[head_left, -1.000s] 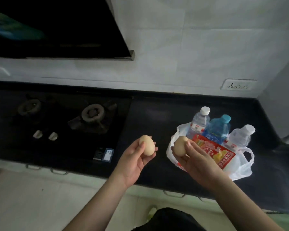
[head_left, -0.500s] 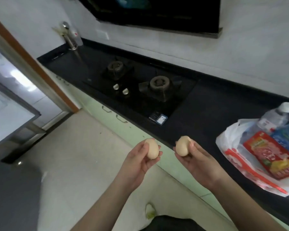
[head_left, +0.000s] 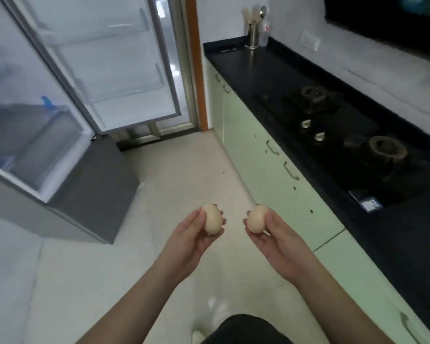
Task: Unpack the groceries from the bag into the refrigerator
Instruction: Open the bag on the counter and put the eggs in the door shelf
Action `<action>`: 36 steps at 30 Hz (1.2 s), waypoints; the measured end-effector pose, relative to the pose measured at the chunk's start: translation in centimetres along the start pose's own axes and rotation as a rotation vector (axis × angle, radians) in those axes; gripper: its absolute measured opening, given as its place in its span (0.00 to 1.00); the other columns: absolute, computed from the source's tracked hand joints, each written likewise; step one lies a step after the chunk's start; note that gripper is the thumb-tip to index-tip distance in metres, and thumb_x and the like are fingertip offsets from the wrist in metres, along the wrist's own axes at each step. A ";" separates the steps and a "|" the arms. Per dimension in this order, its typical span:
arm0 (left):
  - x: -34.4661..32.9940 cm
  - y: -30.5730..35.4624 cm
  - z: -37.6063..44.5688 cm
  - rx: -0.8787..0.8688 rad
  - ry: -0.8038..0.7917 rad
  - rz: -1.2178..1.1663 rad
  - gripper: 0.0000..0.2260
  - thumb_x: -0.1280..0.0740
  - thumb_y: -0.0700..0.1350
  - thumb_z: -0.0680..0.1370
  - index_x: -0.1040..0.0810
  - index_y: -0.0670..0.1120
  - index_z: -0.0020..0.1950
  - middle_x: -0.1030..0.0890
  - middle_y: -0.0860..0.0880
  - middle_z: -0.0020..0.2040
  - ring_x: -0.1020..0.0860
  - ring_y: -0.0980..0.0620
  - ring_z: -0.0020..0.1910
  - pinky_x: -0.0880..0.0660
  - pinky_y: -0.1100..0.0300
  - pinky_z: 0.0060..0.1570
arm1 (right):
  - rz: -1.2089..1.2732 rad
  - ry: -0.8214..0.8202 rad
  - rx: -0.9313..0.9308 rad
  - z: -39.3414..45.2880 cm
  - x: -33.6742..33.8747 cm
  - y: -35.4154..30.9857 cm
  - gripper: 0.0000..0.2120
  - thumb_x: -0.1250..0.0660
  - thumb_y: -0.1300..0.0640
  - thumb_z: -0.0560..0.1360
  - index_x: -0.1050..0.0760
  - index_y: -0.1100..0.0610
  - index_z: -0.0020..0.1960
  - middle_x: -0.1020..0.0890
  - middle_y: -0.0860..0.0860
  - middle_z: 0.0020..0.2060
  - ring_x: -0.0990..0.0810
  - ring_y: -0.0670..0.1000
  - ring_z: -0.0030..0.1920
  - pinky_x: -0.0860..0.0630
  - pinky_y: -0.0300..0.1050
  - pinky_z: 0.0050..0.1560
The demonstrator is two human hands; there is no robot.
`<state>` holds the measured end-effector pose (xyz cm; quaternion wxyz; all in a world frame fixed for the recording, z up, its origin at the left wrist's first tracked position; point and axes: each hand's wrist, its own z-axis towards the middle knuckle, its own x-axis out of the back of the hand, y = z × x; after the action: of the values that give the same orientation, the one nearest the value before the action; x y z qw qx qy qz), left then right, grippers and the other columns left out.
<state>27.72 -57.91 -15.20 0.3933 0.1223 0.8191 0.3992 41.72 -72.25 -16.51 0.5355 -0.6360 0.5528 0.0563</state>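
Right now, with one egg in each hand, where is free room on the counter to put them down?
The black counter is bare between the utensil holder at its far end and the stove. The near stretch past the stove's sticker also looks bare. The stove itself is crowded with burners and knobs. Left hand and right hand are both full.

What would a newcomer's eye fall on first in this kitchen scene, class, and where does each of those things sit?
First come the two pale eggs at lower centre, one egg in the left hand, the other egg in the right hand, held apart over the floor. Next is the open refrigerator at the left with its door swung wide. Along the right runs the black countertop with a gas stove.
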 end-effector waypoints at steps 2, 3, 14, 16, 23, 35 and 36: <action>3.6 2.4 -0.4 -0.045 0.042 -0.016 0.18 0.37 0.48 0.75 0.23 0.40 0.60 0.18 0.44 0.52 0.18 0.48 0.50 0.19 0.58 0.49 | -0.036 -0.043 -0.062 2.1 -3.3 2.9 0.20 0.35 0.53 0.72 0.25 0.61 0.61 0.19 0.59 0.55 0.19 0.57 0.54 0.20 0.45 0.53; 5.2 3.6 -0.7 -0.064 0.064 -0.027 0.17 0.37 0.48 0.75 0.23 0.40 0.60 0.18 0.44 0.52 0.18 0.48 0.50 0.19 0.58 0.49 | -0.045 -0.064 -0.089 3.1 -5.1 4.1 0.19 0.35 0.54 0.72 0.25 0.61 0.60 0.19 0.59 0.54 0.19 0.57 0.54 0.20 0.45 0.53; 14.0 11.4 1.0 -0.171 0.178 -0.055 0.18 0.37 0.48 0.76 0.23 0.40 0.62 0.17 0.45 0.52 0.18 0.48 0.51 0.19 0.56 0.50 | -0.105 -0.212 -0.199 11.8 -15.4 8.3 0.16 0.38 0.55 0.75 0.25 0.60 0.60 0.18 0.58 0.53 0.17 0.56 0.53 0.20 0.46 0.53; 14.7 12.0 2.4 -0.171 0.203 -0.067 0.19 0.37 0.48 0.76 0.24 0.39 0.63 0.17 0.45 0.52 0.18 0.47 0.51 0.20 0.57 0.49 | -0.110 -0.212 -0.222 14.0 -15.8 8.3 0.16 0.38 0.55 0.75 0.25 0.60 0.61 0.18 0.58 0.54 0.17 0.56 0.53 0.20 0.46 0.54; 16.2 15.7 9.5 -0.195 0.288 -0.025 0.19 0.36 0.48 0.76 0.23 0.40 0.63 0.17 0.44 0.54 0.19 0.46 0.53 0.20 0.56 0.51 | -0.106 -0.245 -0.268 23.1 -19.2 6.8 0.16 0.37 0.56 0.74 0.24 0.60 0.60 0.18 0.59 0.54 0.17 0.57 0.53 0.20 0.47 0.53; 14.6 23.9 22.6 -0.298 0.319 -0.131 0.19 0.36 0.47 0.75 0.24 0.38 0.63 0.17 0.45 0.52 0.19 0.47 0.52 0.20 0.55 0.52 | -0.125 -0.281 -0.250 37.8 -25.5 0.2 0.16 0.38 0.56 0.76 0.25 0.60 0.61 0.20 0.59 0.55 0.18 0.57 0.54 0.21 0.48 0.56; 14.9 24.6 23.5 -0.302 0.316 -0.129 0.19 0.36 0.47 0.75 0.23 0.38 0.62 0.17 0.45 0.51 0.19 0.47 0.52 0.20 0.55 0.53 | -0.116 -0.282 -0.245 39.0 -26.3 -0.1 0.15 0.39 0.56 0.76 0.25 0.60 0.61 0.20 0.59 0.54 0.18 0.57 0.54 0.21 0.48 0.56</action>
<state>32.52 -21.14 -13.58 0.2985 -0.0546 0.8077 0.5056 51.99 -26.40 -15.38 0.5284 -0.7132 0.4236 0.1808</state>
